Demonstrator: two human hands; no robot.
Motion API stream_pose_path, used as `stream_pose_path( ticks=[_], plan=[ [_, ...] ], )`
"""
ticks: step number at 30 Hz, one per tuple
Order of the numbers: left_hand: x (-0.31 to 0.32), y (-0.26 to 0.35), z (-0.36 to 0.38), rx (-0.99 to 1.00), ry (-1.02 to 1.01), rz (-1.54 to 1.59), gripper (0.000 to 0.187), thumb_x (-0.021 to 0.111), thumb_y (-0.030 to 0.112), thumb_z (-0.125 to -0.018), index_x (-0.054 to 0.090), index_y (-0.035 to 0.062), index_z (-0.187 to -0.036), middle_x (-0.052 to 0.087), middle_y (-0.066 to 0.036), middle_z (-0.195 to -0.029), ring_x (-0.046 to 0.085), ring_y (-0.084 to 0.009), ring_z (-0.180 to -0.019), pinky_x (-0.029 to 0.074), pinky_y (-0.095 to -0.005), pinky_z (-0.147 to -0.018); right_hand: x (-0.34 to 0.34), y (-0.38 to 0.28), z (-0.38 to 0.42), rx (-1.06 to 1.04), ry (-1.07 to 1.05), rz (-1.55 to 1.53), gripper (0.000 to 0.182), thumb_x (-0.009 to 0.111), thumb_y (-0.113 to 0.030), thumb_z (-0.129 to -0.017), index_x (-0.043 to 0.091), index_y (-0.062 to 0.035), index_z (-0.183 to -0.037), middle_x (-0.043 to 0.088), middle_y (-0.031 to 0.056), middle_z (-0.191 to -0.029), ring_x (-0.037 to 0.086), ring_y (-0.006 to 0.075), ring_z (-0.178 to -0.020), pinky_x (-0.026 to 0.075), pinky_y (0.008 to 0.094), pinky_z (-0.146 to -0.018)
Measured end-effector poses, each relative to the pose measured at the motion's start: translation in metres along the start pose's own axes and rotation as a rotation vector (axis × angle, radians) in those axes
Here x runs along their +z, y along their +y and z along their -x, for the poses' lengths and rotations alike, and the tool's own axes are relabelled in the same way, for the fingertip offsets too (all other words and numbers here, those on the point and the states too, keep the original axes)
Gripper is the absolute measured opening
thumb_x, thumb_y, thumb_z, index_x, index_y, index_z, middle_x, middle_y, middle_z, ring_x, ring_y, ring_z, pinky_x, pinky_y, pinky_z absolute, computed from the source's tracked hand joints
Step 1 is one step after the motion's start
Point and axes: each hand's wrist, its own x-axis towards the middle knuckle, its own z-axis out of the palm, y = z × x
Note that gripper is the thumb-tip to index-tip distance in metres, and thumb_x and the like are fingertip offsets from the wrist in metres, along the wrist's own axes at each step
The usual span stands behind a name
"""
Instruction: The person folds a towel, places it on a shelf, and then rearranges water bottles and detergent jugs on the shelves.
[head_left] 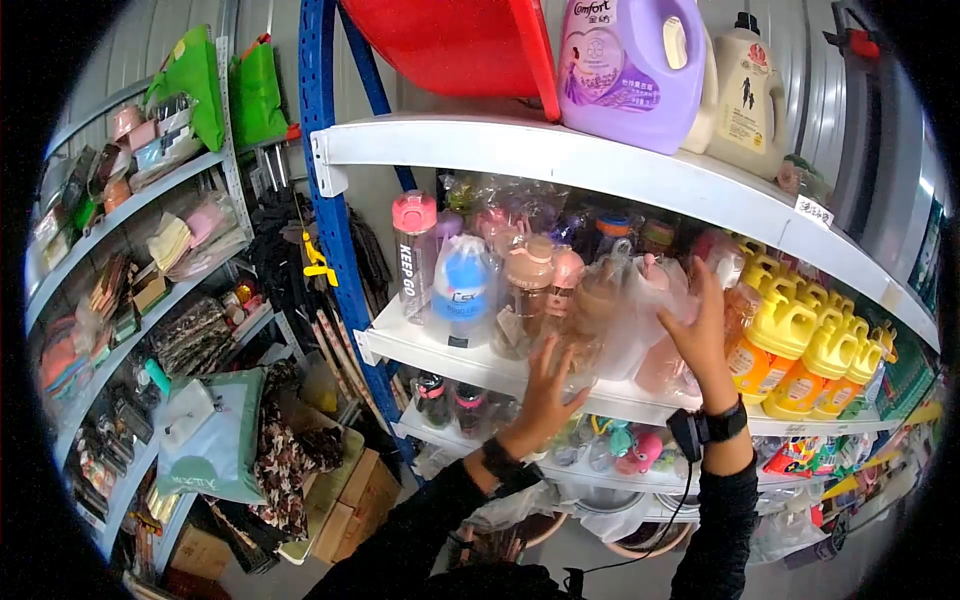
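My left hand (545, 400), fingers spread, is held in front of the middle shelf (408, 337), close to a brown water bottle (527, 275) in clear plastic. Beside that bottle stands a smaller pinkish-brown one (566, 280). My right hand (702, 325) is raised with its fingers stretched upward, right at the edge of a cloudy plastic bag (632, 318). A pink bottle (660, 355) shows partly behind this bag. Further left are a blue-and-white bagged bottle (463, 290) and a tall bottle with a pink lid (412, 255).
Yellow-capped orange jugs (790, 345) line the shelf's right side. Above, the upper shelf (560, 150) carries a purple Comfort jug (635, 75), a cream jug (748, 100) and a red basin (460, 50). A blue post (340, 230) stands left, beside a packed rack (130, 210).
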Motion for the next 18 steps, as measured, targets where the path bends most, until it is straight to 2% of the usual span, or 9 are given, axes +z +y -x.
stream_pose_path(
  ticks=[3,5,7,8,9,11,13,15,18],
  plan=[
    [-0.026,-0.009,0.009,-0.015,0.057,0.059,0.062,0.064,0.014,-0.071,0.035,0.0026,-0.124,0.023,-0.022,-0.132,0.026,-0.0384,-0.122,0.024,-0.0456,-0.099,-0.033,-0.021,0.011,0.151,0.163,-0.352,0.035,0.056,-0.005,-0.077,0.045,0.0004,-0.110,0.046,0.0108,-0.112,0.046,0.0184,-0.100,0.037,0.0282,-0.086],
    [-0.035,-0.017,0.008,-0.018,0.112,0.031,0.055,0.062,0.012,-0.072,0.038,0.0022,-0.121,0.027,-0.021,-0.130,0.029,-0.0375,-0.120,0.024,-0.0439,-0.099,-0.067,-0.069,0.012,0.201,0.250,-0.772,0.019,0.050,-0.013,-0.085,0.049,-0.0005,-0.098,0.048,0.0077,-0.098,0.049,0.0149,-0.086,0.039,0.0253,-0.078],
    [-0.045,-0.023,0.005,-0.002,0.167,0.036,0.042,0.056,0.008,-0.075,0.044,0.0018,-0.115,0.035,-0.020,-0.125,0.032,-0.0358,-0.118,0.026,-0.0411,-0.098,-0.098,-0.123,0.015,0.007,-0.022,-1.646,0.054,0.042,-0.058,-0.080,0.048,-0.0068,-0.098,0.054,0.0133,-0.094,0.051,0.0237,-0.082,0.039,0.0462,-0.079],
    [-0.052,-0.028,0.003,-0.029,0.193,-0.014,0.041,0.056,0.007,-0.074,0.045,0.0022,-0.114,0.035,-0.020,-0.124,0.033,-0.0359,-0.117,0.027,-0.0410,-0.097,-0.107,-0.140,-0.002,-0.350,-0.333,-1.873,0.048,0.036,-0.058,-0.082,0.042,-0.0201,-0.111,0.052,0.0141,-0.104,0.047,0.0286,-0.096,0.029,0.0520,-0.088],
    [-0.058,-0.035,0.001,-0.057,0.219,-0.064,0.041,0.056,0.006,-0.074,0.045,0.0027,-0.113,0.036,-0.020,-0.122,0.033,-0.0360,-0.116,0.028,-0.0409,-0.097,-0.117,-0.152,-0.007,-0.409,-0.485,-1.974,0.043,0.034,-0.053,-0.084,0.045,-0.0213,-0.111,0.053,0.0131,-0.104,0.048,0.0276,-0.098,0.029,0.0525,-0.089],
    [-0.075,-0.059,-0.007,-0.069,0.308,-0.124,0.039,0.055,0.004,-0.072,0.046,0.0031,-0.111,0.038,-0.020,-0.118,0.035,-0.0359,-0.113,0.029,-0.0411,-0.095,-0.142,-0.169,-0.002,-0.212,-0.544,-2.064,0.036,0.030,-0.045,-0.089,0.049,-0.0238,-0.110,0.054,0.0110,-0.104,0.050,0.0258,-0.101,0.029,0.0536,-0.093],
    [-0.100,-0.092,-0.023,-0.023,0.409,-0.175,0.040,0.056,0.004,-0.071,0.045,0.0026,-0.110,0.041,-0.020,-0.112,0.038,-0.0353,-0.108,0.030,-0.0414,-0.093,-0.148,-0.180,0.020,-0.151,-0.371,-2.134,0.034,0.028,-0.040,-0.092,0.053,-0.0240,-0.109,0.056,0.0078,-0.103,0.051,0.0233,-0.102,0.029,0.0534,-0.094],
    [-0.127,-0.130,-0.041,-0.053,0.458,-0.251,0.044,0.058,0.005,-0.069,0.042,0.0002,-0.110,0.042,-0.019,-0.106,0.041,-0.0348,-0.103,0.032,-0.0407,-0.090,-0.150,-0.176,0.027,-0.166,-0.336,-2.165,0.038,0.027,-0.041,-0.091,0.055,-0.0221,-0.108,0.057,0.0036,-0.103,0.050,0.0207,-0.103,0.031,0.0513,-0.094],
    [-0.149,-0.184,-0.063,-0.148,0.487,-0.316,0.055,0.065,0.010,-0.066,0.038,-0.0050,-0.111,0.042,-0.020,-0.104,0.043,-0.0335,-0.099,0.035,-0.0372,-0.087,-0.168,-0.149,0.022,-0.221,-0.573,-2.152,0.046,0.027,-0.047,-0.089,0.059,-0.0188,-0.106,0.057,-0.0012,-0.106,0.047,0.0174,-0.106,0.034,0.0464,-0.094]
  ],
)
